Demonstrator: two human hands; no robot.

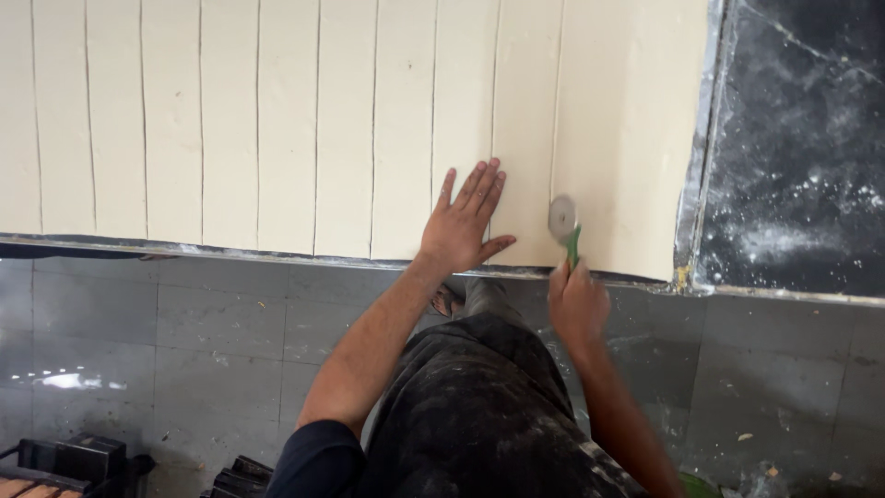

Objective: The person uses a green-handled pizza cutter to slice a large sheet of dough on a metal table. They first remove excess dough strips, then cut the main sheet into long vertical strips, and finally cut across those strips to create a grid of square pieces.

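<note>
- Our left hand point(464, 224) lies flat and released on the dough sheet point(323, 120), fingers spread, palm down near the table's front edge.
- Our right hand point(576, 300) is clenched around the green handle of a wheel cutter point(563, 221); the fist hides most of the handle.
- The cutter's round blade stands on the dough just right of the left hand, in line with a cut.
- Both forearms reach forward; the right elbow is cut off by the frame.
- The dough's far end is out of view.
- The floured dark counter point(793, 138) lies beyond the dough's right edge.
</note>
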